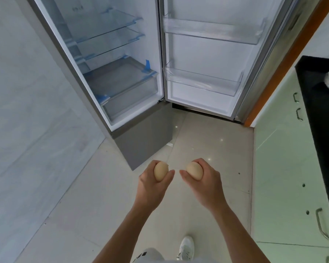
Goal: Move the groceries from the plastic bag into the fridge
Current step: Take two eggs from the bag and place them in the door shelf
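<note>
We carry egg point(161, 174) in left hand point(153, 184), egg point(194, 170) in right hand point(203, 184), fingers curled round each; fridge point(110, 59) open at 12 o'clock. Next: gentle set-down on shelf.

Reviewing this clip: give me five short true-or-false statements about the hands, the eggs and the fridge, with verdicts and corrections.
1. Each hand holds one egg. True: the left hand holds the left egg, the right hand the right egg.
2. The fridge door is closed. False: it stands open.
3. The glass shelves hold groceries. False: they look bare.
4. The door bins look bare. True.
5. The eggs are already inside the fridge. False: they are held above the floor, in front of it.
</note>
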Available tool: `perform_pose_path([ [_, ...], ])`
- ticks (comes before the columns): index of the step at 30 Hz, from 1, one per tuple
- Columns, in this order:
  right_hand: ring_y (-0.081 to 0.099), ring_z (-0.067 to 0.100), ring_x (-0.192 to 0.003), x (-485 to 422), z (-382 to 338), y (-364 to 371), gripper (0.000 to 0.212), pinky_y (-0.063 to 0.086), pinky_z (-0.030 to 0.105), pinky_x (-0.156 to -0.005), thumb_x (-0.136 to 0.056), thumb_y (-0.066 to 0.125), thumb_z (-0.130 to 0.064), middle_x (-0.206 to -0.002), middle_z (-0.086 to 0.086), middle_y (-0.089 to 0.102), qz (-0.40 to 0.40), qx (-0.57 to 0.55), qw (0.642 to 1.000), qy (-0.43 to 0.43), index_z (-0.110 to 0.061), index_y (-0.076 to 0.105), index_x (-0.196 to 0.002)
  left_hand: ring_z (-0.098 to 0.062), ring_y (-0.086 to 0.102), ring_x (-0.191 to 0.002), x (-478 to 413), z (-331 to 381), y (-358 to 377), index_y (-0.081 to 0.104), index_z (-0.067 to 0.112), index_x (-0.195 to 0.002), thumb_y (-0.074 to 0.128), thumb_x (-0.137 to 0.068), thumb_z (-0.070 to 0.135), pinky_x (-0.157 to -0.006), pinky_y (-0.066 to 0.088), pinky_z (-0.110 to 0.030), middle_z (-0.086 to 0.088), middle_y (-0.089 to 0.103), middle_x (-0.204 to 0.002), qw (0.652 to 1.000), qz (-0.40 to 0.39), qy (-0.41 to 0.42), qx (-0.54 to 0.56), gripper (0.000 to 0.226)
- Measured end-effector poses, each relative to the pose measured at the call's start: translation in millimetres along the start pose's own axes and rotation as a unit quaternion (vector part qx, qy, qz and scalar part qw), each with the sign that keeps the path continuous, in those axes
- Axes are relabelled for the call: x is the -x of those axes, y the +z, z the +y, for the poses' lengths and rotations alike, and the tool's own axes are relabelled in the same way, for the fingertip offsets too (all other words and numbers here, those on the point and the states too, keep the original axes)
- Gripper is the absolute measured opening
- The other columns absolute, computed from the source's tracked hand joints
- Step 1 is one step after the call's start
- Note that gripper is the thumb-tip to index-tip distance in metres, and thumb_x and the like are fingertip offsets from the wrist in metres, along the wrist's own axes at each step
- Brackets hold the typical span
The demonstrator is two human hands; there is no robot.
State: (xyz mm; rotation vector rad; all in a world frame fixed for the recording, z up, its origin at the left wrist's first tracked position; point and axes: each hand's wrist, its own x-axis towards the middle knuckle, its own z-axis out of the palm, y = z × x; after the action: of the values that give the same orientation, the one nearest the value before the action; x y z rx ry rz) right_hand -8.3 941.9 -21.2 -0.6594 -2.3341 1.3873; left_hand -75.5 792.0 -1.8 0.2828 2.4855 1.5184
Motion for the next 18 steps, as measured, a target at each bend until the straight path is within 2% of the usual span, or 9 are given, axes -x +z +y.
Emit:
perform_pose_path([
  [12,0.057,0.004,-0.061,-110.5,0.6,28.6,0.030,0.039,0.009,-0.051,-0.079,0.082,-0.037,-0.064,-0.007,0.059,-0.062,0.001,0.998,-0.014,-0.025,0.054,-0.079,-0.002,0.051,-0.059,-96.0,0.6,13.3,0.058,0.022,-0.086,0.076,-0.083,0.029,-0.052,0.043,-0.012,0.004,0.060,-0.073,0.997,0.058,-0.036,0.022,0.020],
  [15,0.058,0.004,-0.064,-142.0,-0.9,41.1,0.034,0.038,0.008,-0.052,-0.077,0.082,-0.046,-0.065,-0.007,0.060,-0.066,0.006,0.998,-0.016,-0.025,0.055,-0.079,-0.005,0.055,-0.063,-133.4,-5.9,11.6,0.058,0.026,-0.087,0.076,-0.083,0.035,-0.053,0.044,-0.013,0.007,0.061,-0.074,0.997,0.064,-0.041,0.009,0.020],
  [18,0.058,0.007,-0.065,-180.9,-4.3,56.7,0.038,0.039,0.009,-0.052,-0.072,0.071,-0.058,-0.065,-0.005,0.060,-0.058,0.007,0.998,-0.018,-0.025,0.055,-0.080,-0.010,0.058,-0.067,-179.8,-9.7,8.2,0.059,0.027,-0.088,0.075,-0.083,0.038,-0.054,0.046,-0.015,0.006,0.063,-0.077,0.997,0.065,-0.042,0.008,0.020],
])
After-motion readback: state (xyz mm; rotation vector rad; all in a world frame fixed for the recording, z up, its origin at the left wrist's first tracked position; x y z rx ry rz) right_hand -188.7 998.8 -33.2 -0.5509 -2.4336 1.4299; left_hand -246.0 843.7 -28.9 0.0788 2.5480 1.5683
